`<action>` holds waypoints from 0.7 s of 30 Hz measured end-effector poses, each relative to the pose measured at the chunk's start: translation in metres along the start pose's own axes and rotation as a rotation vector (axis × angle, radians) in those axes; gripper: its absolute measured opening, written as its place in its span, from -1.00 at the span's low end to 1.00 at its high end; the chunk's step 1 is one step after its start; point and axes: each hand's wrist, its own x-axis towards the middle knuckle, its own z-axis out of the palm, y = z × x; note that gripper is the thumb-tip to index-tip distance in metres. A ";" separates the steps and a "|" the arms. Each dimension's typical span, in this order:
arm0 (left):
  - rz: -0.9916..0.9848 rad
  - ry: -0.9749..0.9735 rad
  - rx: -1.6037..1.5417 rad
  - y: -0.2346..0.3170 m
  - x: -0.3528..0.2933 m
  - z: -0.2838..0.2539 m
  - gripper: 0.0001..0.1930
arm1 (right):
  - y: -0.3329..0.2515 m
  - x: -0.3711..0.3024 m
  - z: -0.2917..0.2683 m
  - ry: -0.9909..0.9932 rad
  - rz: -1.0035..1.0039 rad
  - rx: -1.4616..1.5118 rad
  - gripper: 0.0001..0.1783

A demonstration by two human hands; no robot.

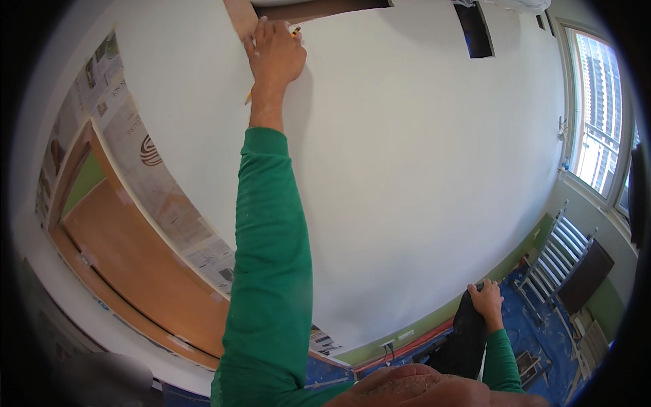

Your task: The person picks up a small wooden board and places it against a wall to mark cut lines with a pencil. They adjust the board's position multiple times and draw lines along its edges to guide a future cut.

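My left hand (279, 53) reaches up to the white surface, its arm in a green sleeve. Its fingers press against a light brown strip (239, 17) beside a dark rectangular opening (325, 9). A yellow-and-black pencil (296, 32) is held in that hand; one end shows by the knuckles, a pointed end below the wrist, and the middle is hidden behind the hand. Low on the right, my right hand (487, 300) rests with its fingers apart over my dark-trousered knee (464, 332), holding nothing.
A second dark opening (475, 30) is cut at the upper right. Newspaper (159, 159) edges the wooden door (135, 251) on the left. On the right are a window (597, 115), a metal ladder-like rack (559, 251) and a blue floor sheet (542, 339) with loose boards.
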 end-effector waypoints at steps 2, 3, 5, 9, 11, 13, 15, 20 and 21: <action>-0.001 -0.002 0.003 0.000 -0.001 0.000 -0.55 | -0.002 -0.001 0.000 0.007 0.002 0.002 -0.23; -0.001 -0.003 0.004 0.000 -0.001 0.000 -0.55 | -0.003 -0.001 -0.001 -0.001 0.004 0.007 -0.23; -0.014 -0.014 -0.020 0.001 -0.001 0.000 -0.55 | -0.006 -0.003 -0.005 -0.016 0.006 0.015 -0.23; 0.032 0.092 -0.087 -0.001 -0.003 0.003 -0.60 | -0.005 -0.001 -0.004 0.003 0.004 0.007 -0.21; 0.052 0.123 -0.074 -0.003 -0.003 0.005 -0.61 | -0.001 0.000 0.001 0.026 0.000 0.005 -0.20; 0.067 0.155 -0.053 -0.003 -0.002 0.008 -0.61 | 0.004 0.003 0.005 0.027 -0.012 0.018 -0.20; 0.078 0.182 -0.019 -0.004 -0.002 0.011 -0.62 | 0.003 0.003 0.004 0.006 -0.010 0.026 -0.20; 0.042 0.010 0.084 0.003 -0.002 -0.008 -0.58 | -0.005 0.003 -0.003 -0.060 0.014 0.030 -0.20; 0.025 -0.063 0.120 0.011 0.001 -0.021 -0.56 | -0.005 0.005 -0.003 -0.052 0.013 0.028 -0.20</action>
